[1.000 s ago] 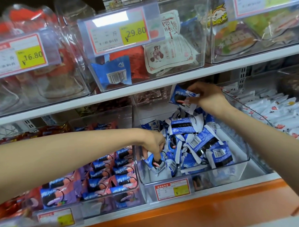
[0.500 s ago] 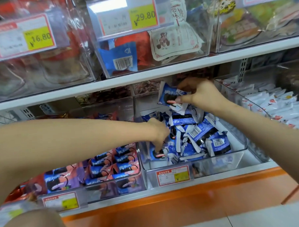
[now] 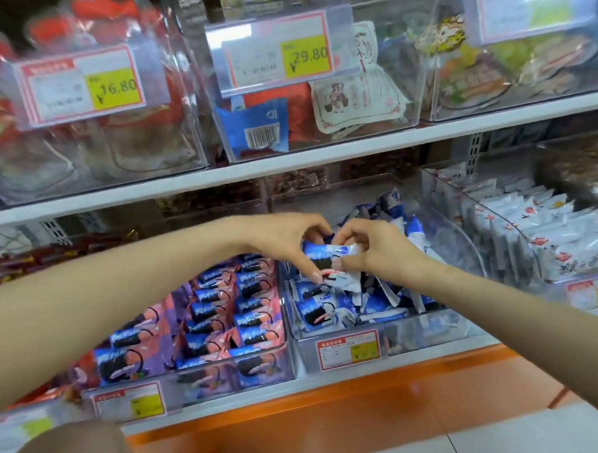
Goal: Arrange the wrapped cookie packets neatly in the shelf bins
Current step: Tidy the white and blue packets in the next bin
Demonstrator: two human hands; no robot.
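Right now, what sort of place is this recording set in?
Most likely a shop's snack aisle: yellow price tags on clear shelf bins holding wrapped cookie packets.

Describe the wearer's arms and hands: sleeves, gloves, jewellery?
Both forearms are bare to the frame edge: no sleeves, gloves, watch or bracelets in view. Left hand and right hand show no rings. A long nail shows on the left hand.

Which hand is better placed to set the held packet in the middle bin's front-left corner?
Probably left: both pinch the packet, but the left hand is nearer that corner than the right hand.
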